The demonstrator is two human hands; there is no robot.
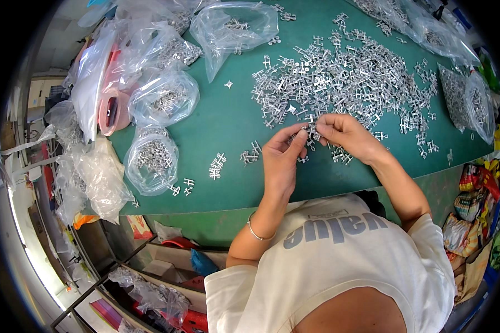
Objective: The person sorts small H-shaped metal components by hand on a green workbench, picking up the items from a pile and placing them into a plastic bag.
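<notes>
My left hand (280,158) and my right hand (347,136) meet over the near edge of a wide spread of small silver metal parts (355,77) on a green tabletop (228,111). Thumb and fingers of both are pinched on one small silver metal part (311,131); its exact shape is too small to make out. Several like parts lie under and beside my fingers. Left of my left hand is a loose little group of parts (251,152), and farther left a neat stacked cluster (217,166).
Open clear plastic bags of metal parts (151,155) stand along the table's left side. A pink container (115,114) sits among them. More filled bags (466,102) lie at the right edge. Below the left side are shelves with bags and boxes (166,269); colourful packages (466,222) are at the right.
</notes>
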